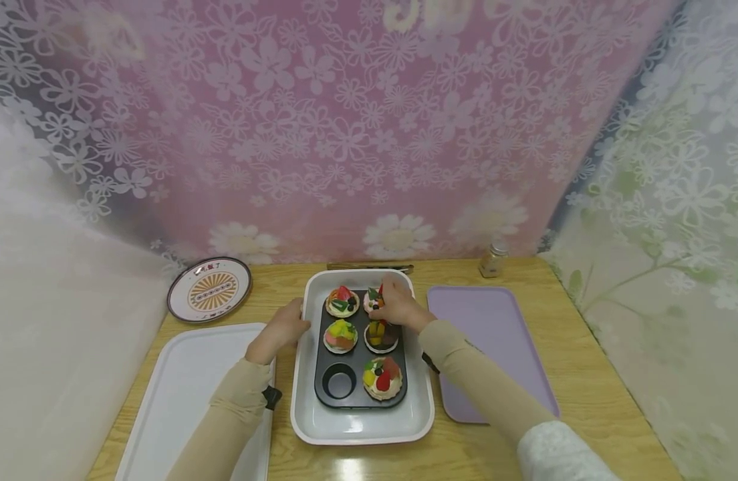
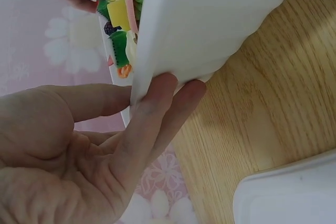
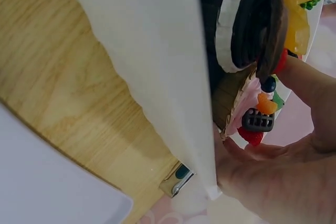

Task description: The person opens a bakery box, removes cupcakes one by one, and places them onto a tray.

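Note:
A dark muffin tin (image 1: 358,361) lies inside a deep white tray (image 1: 363,439) in the head view. Several fruit-topped toy tarts sit in its cups, among them a chocolate tart (image 1: 381,336) and a yellow-topped tart (image 1: 341,335); the front left cup (image 1: 339,382) holds nothing. My left hand (image 1: 283,330) pinches the tray's left wall, thumb at the rim and fingers against the outside, as the left wrist view shows. At the back right cup, my right hand (image 1: 399,305) grips a pink-cream tart (image 3: 247,108) with berries, partly covering it.
To the left lies a white tray (image 1: 200,374), with a patterned plate (image 1: 209,288) behind it. A purple tray (image 1: 495,334) is on the right. A small glass jar (image 1: 493,260) and a long thin utensil (image 1: 339,266) are by the back curtain.

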